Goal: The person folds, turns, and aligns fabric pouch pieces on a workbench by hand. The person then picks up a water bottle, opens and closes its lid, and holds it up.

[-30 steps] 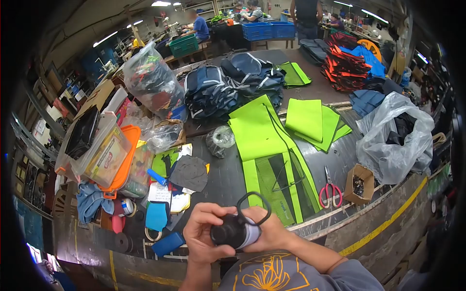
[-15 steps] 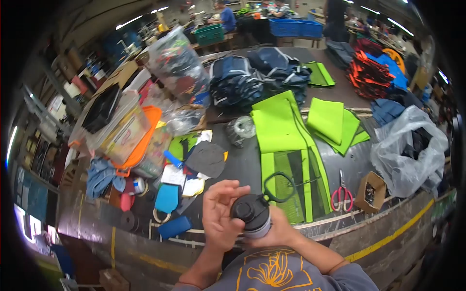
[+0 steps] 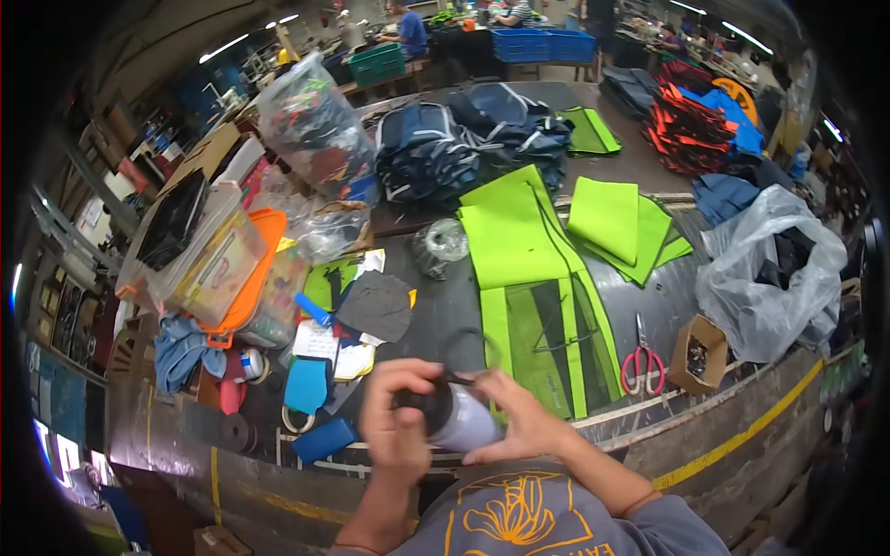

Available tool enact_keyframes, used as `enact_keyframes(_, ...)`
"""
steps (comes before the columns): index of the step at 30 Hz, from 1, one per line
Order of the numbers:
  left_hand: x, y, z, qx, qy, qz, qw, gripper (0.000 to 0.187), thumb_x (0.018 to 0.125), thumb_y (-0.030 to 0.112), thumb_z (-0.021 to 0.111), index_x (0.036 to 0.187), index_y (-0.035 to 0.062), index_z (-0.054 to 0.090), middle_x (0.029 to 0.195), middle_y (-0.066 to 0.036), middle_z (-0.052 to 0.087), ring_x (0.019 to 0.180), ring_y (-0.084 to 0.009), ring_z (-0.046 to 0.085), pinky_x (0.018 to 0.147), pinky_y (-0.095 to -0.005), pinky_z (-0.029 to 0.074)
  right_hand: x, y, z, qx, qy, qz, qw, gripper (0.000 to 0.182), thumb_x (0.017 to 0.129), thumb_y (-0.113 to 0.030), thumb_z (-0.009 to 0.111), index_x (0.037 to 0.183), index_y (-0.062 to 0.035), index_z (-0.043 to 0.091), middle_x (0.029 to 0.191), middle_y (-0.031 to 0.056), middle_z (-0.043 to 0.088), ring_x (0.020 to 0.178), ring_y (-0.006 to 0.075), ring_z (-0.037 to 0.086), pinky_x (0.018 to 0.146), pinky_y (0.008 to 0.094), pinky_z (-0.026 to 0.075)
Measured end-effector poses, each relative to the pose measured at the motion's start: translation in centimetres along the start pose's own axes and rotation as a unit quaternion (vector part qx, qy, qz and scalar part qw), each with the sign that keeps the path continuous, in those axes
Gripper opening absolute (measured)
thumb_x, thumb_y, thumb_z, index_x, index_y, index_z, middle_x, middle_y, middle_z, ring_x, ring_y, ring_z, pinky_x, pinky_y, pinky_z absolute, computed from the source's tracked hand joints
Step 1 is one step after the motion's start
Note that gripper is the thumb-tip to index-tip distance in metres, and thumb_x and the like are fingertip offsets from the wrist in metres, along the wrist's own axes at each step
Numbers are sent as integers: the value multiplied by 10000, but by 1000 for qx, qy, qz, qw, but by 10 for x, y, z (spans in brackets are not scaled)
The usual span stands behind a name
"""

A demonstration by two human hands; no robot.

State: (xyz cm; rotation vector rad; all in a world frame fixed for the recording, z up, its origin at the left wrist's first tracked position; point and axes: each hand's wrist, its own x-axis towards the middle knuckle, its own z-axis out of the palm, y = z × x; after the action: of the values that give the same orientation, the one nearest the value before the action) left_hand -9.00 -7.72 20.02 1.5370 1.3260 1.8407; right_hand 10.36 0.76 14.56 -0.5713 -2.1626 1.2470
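A water bottle (image 3: pixel 469 423) with a pale, light-purple body and a black lid is held tilted in front of my chest, over the table's near edge. My left hand (image 3: pixel 394 412) is wrapped around the black lid, its fingers curled and a little blurred. Around the lower body, from the right side, my right hand (image 3: pixel 524 422) grips the bottle. The lid's dark carrying loop (image 3: pixel 471 350) sticks out beyond the hands, smeared by motion. Just past the bottle lies a lime-green fabric piece (image 3: pixel 514 250) with mesh panels.
Pink-handled scissors (image 3: pixel 642 366) and a small cardboard box (image 3: pixel 700 355) lie to the right, beside a clear plastic bag (image 3: pixel 774 278). A blue case (image 3: pixel 324 441) sits at the left front edge. Navy bundles (image 3: pixel 426 153) stand behind. Other people work in the background.
The bottle has tipped from nearly lid-up to leaning left, showing more of its body. My left hand has closed around the lid. The view has shifted slightly.
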Motion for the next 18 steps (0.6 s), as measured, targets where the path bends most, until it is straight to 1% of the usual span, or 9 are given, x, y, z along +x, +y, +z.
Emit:
enact_keyframes(3,11,7,-49,90,128,47,987,463,1143,470,471,1104,18,563,1165,-160,633,1092,-274,638,1002,-406,503,12,21,-11,-166,144,10,975,784,731,-470,940,1306,-29,640,1253,161,650,1124,355,664,915,458,552)
enact_keyframes(5,16,10,-95,91,235,78,965,374,1164,382,451,1105,27,550,1170,-148,630,1106,-284,633,1026,-430,498,14,59,-16,-321,205,93,920,695,791,-473,896,1270,-36,645,1224,178,643,1088,379,659,879,467,556)
enact_keyframes(7,21,24,-137,122,323,90,934,359,1162,356,474,1123,18,588,1157,-116,634,1130,-265,629,1041,-419,492,14,84,-24,-374,244,128,885,591,826,-415,875,1235,-52,651,1090,161,674,1015,379,660,837,474,556)
enact_keyframes(8,23,28,-157,129,326,91,932,359,1162,356,474,1123,18,588,1157,-116,634,1130,-265,629,1041,-419,492,13,97,-26,-370,240,124,889,591,826,-415,875,1235,-52,651,1090,161,674,1015,379,660,837,474,556)
enact_keyframes(10,27,25,-192,336,403,125,842,340,1147,321,529,1152,0,640,1166,-122,659,1137,-261,634,1021,-405,491,12,118,-32,-378,182,191,887,524,841,-338,868,1242,-76,656,925,116,690,946,353,682,822,467,559)
enact_keyframes(11,29,22,-205,337,406,124,840,340,1147,321,529,1152,0,640,1166,-122,659,1137,-261,634,1021,-405,491,10,119,-35,-378,180,189,888,524,841,-338,868,1242,-76,656,925,116,690,946,353,682,822,467,559)
enact_keyframes(14,35,10,-245,526,417,129,730,242,1121,202,578,1158,-31,633,1171,-158,669,1092,-301,625,1013,-417,477,5,116,-38,-384,205,139,890,494,852,-237,853,1280,-95,653,830,89,690,883,342,691,789,476,556)
enact_keyframes(15,34,4,-260,528,419,129,728,242,1121,202,578,1158,-31,633,1171,-158,669,1092,-301,625,1013,-417,477,5,111,-41,-383,203,137,891,494,852,-237,853,1280,-95,653,830,89,690,883,342,691,789,476,556)
enact_keyframes(18,32,-21,-306,582,428,136,678,326,1099,294,627,1183,-16,676,1172,-194,696,1097,-364,640,981,-452,492,-6,80,-58,-356,281,125,882,498,885,-135,812,1350,-97,635,874,105,712,832,325,699,744,440,553)
